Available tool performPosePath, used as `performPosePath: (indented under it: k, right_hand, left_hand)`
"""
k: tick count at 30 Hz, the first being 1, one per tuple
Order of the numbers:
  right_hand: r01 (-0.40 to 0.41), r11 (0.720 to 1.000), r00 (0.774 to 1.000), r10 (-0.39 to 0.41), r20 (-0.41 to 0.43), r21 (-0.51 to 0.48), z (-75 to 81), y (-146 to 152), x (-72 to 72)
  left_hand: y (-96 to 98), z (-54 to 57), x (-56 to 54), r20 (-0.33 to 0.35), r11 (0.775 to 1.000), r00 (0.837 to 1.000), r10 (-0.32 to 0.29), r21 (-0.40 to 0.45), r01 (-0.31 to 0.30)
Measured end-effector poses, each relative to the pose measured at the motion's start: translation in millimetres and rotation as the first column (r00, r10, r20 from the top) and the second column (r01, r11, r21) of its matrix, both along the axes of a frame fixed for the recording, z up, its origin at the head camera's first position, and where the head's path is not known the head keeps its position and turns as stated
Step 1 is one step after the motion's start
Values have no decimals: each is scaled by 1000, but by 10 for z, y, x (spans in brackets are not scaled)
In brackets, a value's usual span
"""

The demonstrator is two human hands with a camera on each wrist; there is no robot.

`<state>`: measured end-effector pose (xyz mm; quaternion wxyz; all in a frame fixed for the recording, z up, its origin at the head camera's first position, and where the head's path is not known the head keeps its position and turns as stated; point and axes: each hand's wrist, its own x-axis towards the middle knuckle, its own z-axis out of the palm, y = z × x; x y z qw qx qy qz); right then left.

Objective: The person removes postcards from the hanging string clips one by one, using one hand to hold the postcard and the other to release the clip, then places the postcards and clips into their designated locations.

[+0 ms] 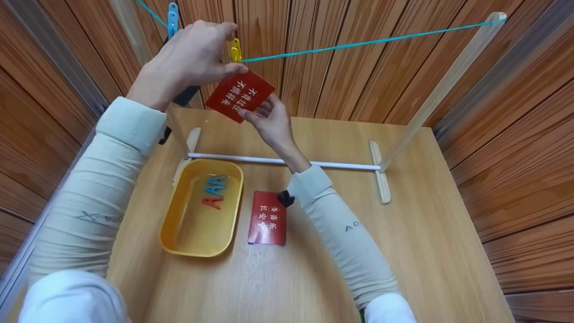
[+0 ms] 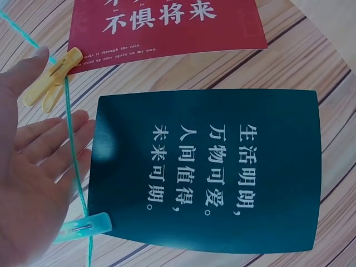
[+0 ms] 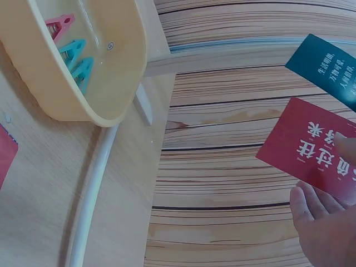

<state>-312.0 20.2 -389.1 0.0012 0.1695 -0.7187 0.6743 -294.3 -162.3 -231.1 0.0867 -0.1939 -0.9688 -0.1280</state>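
Observation:
A red card (image 1: 228, 92) with white characters hangs by one corner from a teal string, under a yellow clothespin (image 2: 58, 75). My left hand (image 1: 186, 56) is beside this clothespin, its thumb near it and its fingers extended behind the string. With my right hand (image 1: 276, 128) I pinch the card's lower edge, thumb on the printed face and fingers behind. Next to it a dark green card (image 2: 206, 172) hangs from a blue clothespin (image 2: 89, 225), partly hidden behind my left arm in the head view.
The teal string (image 1: 358, 45) runs to a wooden post (image 1: 444, 94) on the right. A white bar (image 1: 341, 165) joins the stand's feet. On the table (image 1: 341, 269) are a yellow tub (image 1: 197, 251) holding red and blue clothespins (image 1: 214, 186), and another red card (image 1: 268, 220).

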Motion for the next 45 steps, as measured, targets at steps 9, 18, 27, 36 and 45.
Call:
performPosePath:
  k: [9,18,27,36,45]
  right_hand:
    - [23,1000,999,-23,-24,-17,-81,-46,14]
    - [51,998,999,-51,4,-37,-123,48,21]
    - [48,998,999,-48,-23,-28,-117,109,44]
    - [46,999,998,-46,-47,-6,-89,116,70]
    - [25,1000,997,-26,-67,-11,-43,91,116]
  left_hand:
    - [-33,-46,34,35,999,999,-13,51,12]
    - [-18,-94,59,4,992,999,-46,116,45]
    - [43,-89,58,-52,979,994,-95,176,103]
    - [104,-111,60,-95,963,994,-51,259,74]
    - [218,-153,36,-146,948,986,76,316,-27]
